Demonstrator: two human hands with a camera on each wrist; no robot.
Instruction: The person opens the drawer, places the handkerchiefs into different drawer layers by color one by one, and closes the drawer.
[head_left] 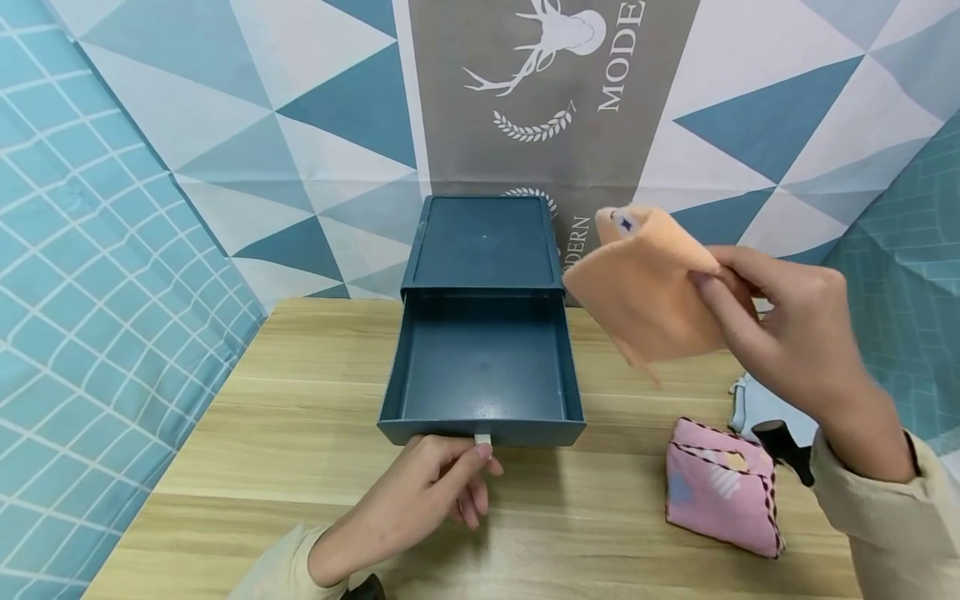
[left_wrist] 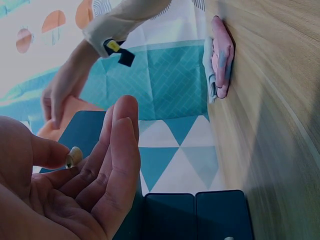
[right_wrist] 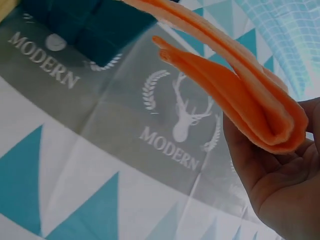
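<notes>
In the head view a dark blue drawer (head_left: 483, 358) stands pulled out from its cabinet (head_left: 483, 242), with nothing lying inside. At its front, my left hand (head_left: 431, 492) pinches the small whitish drawer knob (left_wrist: 74, 157) between thumb and forefinger; the other fingers extend below. My right hand (head_left: 787, 325) is raised to the right of the cabinet. It grips a folded orange towel (head_left: 648, 287) by one edge, thumb on the near side. A small white label with a dark mark shows at the towel's top. The right wrist view shows the towel's folded layers.
A folded pink towel (head_left: 720, 492) with a dark checked border lies on the wooden table (head_left: 300, 417) at the right. Beside it, a light blue cloth (head_left: 772, 408) is partly hidden by my right forearm. A patterned cloth wall (head_left: 330, 142) stands behind the cabinet.
</notes>
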